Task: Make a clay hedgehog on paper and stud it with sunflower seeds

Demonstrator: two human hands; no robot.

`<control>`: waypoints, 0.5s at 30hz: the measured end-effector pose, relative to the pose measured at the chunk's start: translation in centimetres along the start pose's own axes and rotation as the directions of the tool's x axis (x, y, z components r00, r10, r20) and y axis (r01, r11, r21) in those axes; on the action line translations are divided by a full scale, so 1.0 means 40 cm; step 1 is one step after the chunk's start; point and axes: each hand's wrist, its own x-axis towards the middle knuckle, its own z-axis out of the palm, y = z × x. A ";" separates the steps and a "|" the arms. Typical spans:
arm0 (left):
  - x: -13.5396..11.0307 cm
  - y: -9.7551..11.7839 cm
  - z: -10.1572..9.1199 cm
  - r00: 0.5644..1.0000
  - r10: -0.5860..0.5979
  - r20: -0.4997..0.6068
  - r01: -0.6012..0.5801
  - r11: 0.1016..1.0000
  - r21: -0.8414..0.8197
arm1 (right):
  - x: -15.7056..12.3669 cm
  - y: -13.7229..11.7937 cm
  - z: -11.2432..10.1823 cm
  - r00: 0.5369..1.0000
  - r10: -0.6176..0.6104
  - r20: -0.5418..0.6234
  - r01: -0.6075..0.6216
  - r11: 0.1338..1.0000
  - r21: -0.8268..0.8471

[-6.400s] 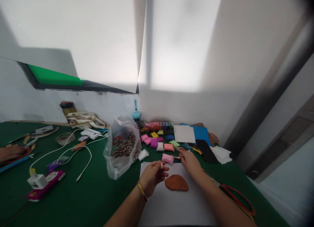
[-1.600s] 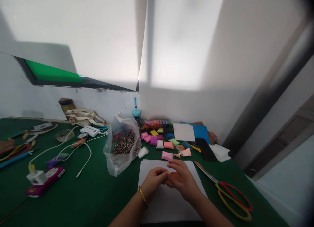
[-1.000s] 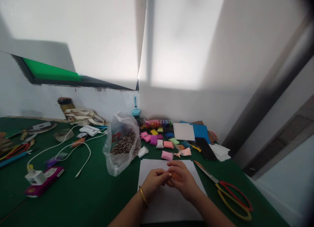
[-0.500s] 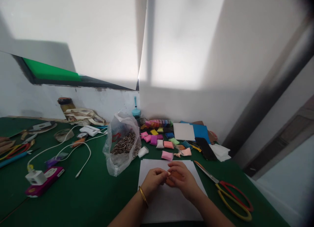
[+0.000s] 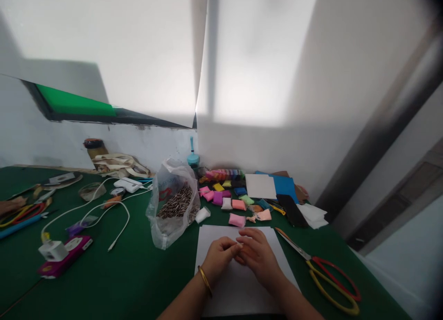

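Observation:
Over a sheet of white paper (image 5: 228, 294), both hands meet fingertip to fingertip. My left hand (image 5: 218, 257), with a gold bangle (image 5: 205, 280) at the wrist, is closed in a pinch. At its fingertips a small pale piece (image 5: 239, 244) barely shows, mostly covered by fingers; its kind is unclear. Facing it, my right hand (image 5: 260, 257) has its fingers apart and gently curved, the lower ones close to the left fingertips. Just beyond the paper lies a pink packet (image 5: 237, 220), with a torn peach packet (image 5: 263, 215) to its right.
Large scissors (image 5: 309, 257) with red and yellow handles lie right of the paper. A plastic bag (image 5: 162, 232) of small metallic pieces stands to the left. Farther left are a purple power strip (image 5: 65, 260) and white cables. Another person's hand (image 5: 12, 206) shows at the left edge.
The small pale piece between my fingertips is more hidden than before. My right fingers have opened and straightened slightly. The other person's hand at the far left has shifted.

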 end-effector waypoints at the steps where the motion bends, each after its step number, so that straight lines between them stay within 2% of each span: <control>1: -0.001 -0.001 0.001 1.000 0.006 0.024 -0.006 1.000 0.011 | 0.001 -0.001 0.000 1.000 0.001 0.012 -0.001 1.000 -0.006; 3: -0.001 -0.008 0.001 0.998 0.019 0.051 -0.021 0.999 0.036 | 0.002 -0.003 0.000 1.000 0.002 0.018 -0.002 1.000 -0.004; 7: 0.003 -0.023 -0.004 0.999 0.012 0.032 -0.014 0.998 0.057 | 0.006 -0.007 -0.002 1.000 -0.005 0.011 0.004 1.000 0.024; 15: -0.001 0.003 -0.001 0.993 -0.087 0.085 0.088 0.996 -0.007 | 0.014 -0.013 -0.006 0.996 0.013 0.085 -0.014 1.000 0.017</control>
